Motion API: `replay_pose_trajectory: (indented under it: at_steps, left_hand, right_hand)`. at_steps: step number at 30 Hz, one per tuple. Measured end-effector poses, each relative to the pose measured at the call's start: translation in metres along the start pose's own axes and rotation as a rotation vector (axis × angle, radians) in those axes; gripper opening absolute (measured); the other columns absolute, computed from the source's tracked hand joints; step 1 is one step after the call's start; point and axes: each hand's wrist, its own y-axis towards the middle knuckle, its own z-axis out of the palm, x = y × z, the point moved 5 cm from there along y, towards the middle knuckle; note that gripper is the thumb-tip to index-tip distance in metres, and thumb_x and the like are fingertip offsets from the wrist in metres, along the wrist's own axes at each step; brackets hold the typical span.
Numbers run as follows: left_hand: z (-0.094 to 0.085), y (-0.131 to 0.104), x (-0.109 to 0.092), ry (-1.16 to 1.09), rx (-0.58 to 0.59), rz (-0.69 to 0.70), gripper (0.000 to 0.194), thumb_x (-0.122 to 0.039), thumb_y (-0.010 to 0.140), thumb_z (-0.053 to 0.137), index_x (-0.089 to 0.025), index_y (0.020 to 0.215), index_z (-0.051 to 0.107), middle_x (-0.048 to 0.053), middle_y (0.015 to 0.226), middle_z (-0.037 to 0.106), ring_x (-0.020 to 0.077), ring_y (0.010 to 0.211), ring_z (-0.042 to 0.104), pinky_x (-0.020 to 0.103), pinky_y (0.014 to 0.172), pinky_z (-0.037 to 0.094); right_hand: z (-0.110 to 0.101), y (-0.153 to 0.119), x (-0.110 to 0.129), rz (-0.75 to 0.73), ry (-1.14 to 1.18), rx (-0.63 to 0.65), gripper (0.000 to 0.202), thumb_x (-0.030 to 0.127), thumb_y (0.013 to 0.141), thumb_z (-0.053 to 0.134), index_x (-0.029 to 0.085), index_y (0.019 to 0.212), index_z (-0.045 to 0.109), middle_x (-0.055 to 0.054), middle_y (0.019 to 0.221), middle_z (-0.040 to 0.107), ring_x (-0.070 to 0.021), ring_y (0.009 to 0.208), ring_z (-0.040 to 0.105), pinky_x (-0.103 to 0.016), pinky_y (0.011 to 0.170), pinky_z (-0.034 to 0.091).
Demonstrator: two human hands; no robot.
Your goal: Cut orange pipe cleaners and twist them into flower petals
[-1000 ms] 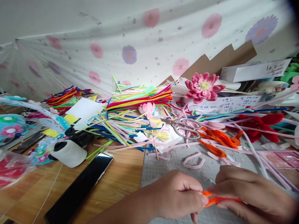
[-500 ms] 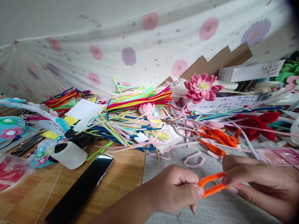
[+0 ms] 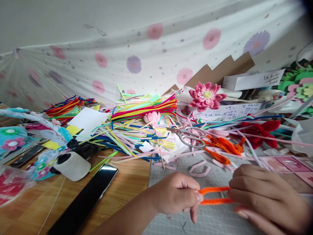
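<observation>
An orange pipe cleaner [image 3: 216,189] is stretched between my two hands over the grey cutting mat [image 3: 207,222], its two strands running side by side. My left hand [image 3: 179,195] pinches the left end between thumb and forefinger. The right end runs in under the fingers of my right hand [image 3: 264,192], which hide it. Beyond the hands lie a bent pink pipe-cleaner piece [image 3: 200,169], orange pipe-cleaner petals [image 3: 225,147] and scissors [image 3: 193,136].
A black phone [image 3: 85,199] and a white thread spool [image 3: 74,166] lie on the wooden table at left. Behind are piled pipe cleaners [image 3: 144,107], a pink flower [image 3: 207,95] and a red flower [image 3: 260,132]. A pink palette [image 3: 290,166] sits right.
The orange strands are straighter and more nearly parallel than before. My right hand has turned, with the back of its fingers now covering the right end. The view has shifted slightly.
</observation>
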Motion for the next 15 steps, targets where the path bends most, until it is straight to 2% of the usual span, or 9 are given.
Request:
replay_pose_trajectory:
  at_steps: [2,3,6,8,11,13,15]
  left_hand:
    - [0.001,-0.003,-0.004,0.021,0.047,-0.040,0.029,-0.025,0.072,0.042,-0.016,0.045,0.036,-0.005,0.040,0.041,0.0046,0.038,0.040,0.014,0.036,0.026]
    - [0.001,-0.007,-0.005,0.052,0.077,-0.085,0.029,-0.026,0.073,0.042,-0.016,0.046,0.037,-0.004,0.042,0.042,0.0049,0.039,0.041,0.014,0.037,0.028]
    - [-0.002,-0.023,-0.002,0.323,0.114,-0.258,0.027,-0.027,0.075,0.042,-0.015,0.051,0.045,-0.004,0.047,0.047,0.0060,0.043,0.045,0.015,0.041,0.032]
    - [-0.007,-0.035,-0.003,0.675,0.062,-0.297,0.021,-0.027,0.074,0.047,-0.016,0.057,0.053,-0.003,0.052,0.052,0.0092,0.050,0.051,0.018,0.046,0.034]
    - [-0.008,-0.047,-0.013,1.244,-0.039,-0.238,0.015,-0.024,0.075,0.048,-0.017,0.070,0.060,0.004,0.068,0.062,0.0178,0.064,0.057,0.026,0.056,0.037]
    - [-0.008,-0.054,-0.023,1.435,-0.117,-0.203,0.016,-0.022,0.078,0.044,-0.018,0.075,0.059,0.006,0.075,0.063,0.0210,0.070,0.057,0.032,0.062,0.038]
    - [-0.010,-0.061,-0.031,1.464,-0.203,-0.193,0.016,-0.023,0.080,0.042,-0.020,0.077,0.057,0.003,0.077,0.062,0.0206,0.073,0.057,0.033,0.065,0.037]
  right_hand:
    - [-0.002,0.002,0.001,-0.066,0.095,0.098,0.028,0.021,0.078,0.048,0.026,0.105,0.052,-0.007,0.077,0.062,-0.0203,0.071,0.059,-0.034,0.065,0.048]
    - [-0.005,0.003,0.000,-0.070,0.138,0.099,0.030,0.019,0.078,0.047,0.025,0.108,0.049,-0.007,0.080,0.062,-0.0207,0.074,0.059,-0.033,0.065,0.048]
    - [-0.014,0.004,-0.008,0.013,0.189,-0.046,0.029,0.016,0.077,0.047,0.027,0.105,0.049,-0.006,0.081,0.063,-0.0207,0.080,0.060,-0.029,0.065,0.049]
    - [-0.012,0.004,-0.015,0.109,0.194,-0.098,0.026,0.013,0.076,0.047,0.027,0.098,0.052,-0.005,0.080,0.063,-0.0195,0.079,0.062,-0.026,0.065,0.049]
    - [-0.003,0.006,-0.023,0.236,0.205,-0.070,0.018,0.015,0.078,0.047,0.025,0.092,0.054,-0.005,0.079,0.063,-0.0179,0.073,0.062,-0.025,0.062,0.049]
    - [0.001,0.006,-0.025,0.273,0.176,-0.011,0.017,0.018,0.080,0.047,0.024,0.095,0.053,-0.006,0.083,0.063,-0.0185,0.077,0.061,-0.026,0.065,0.049]
    - [0.000,0.007,-0.026,0.267,0.108,0.058,0.019,0.020,0.081,0.047,0.023,0.100,0.052,-0.008,0.091,0.063,-0.0196,0.086,0.059,-0.028,0.071,0.048]
